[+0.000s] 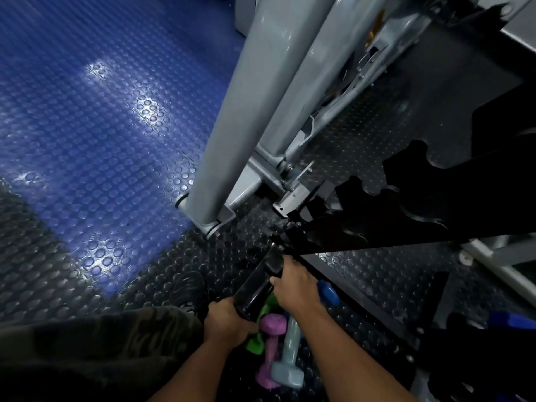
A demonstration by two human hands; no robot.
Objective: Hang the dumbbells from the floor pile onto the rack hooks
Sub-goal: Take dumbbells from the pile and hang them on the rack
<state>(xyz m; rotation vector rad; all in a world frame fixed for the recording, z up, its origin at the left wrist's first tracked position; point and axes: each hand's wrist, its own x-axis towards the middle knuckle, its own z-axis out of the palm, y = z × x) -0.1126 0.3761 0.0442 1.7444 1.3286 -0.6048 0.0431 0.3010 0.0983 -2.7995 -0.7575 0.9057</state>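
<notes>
Both my hands hold a black dumbbell (256, 288) above the floor pile. My left hand (227, 323) grips its near end and my right hand (295, 285) grips its far end. The far end sits close to the lowest part of the black rack (406, 221) with its scalloped hooks, which rises to the right. Under my hands lie a purple dumbbell (269, 349), a pale grey-blue dumbbell (290, 355), a green dumbbell (255, 342) partly hidden, and a blue dumbbell (329, 291) behind my right wrist.
A grey machine frame (232, 117) stands on the studded floor left of the rack. Blue rubber flooring (87, 111) spreads to the left. My camouflage-trousered knee (87, 343) and shoe (188, 288) are at the lower left. Another blue object (513, 319) lies at right.
</notes>
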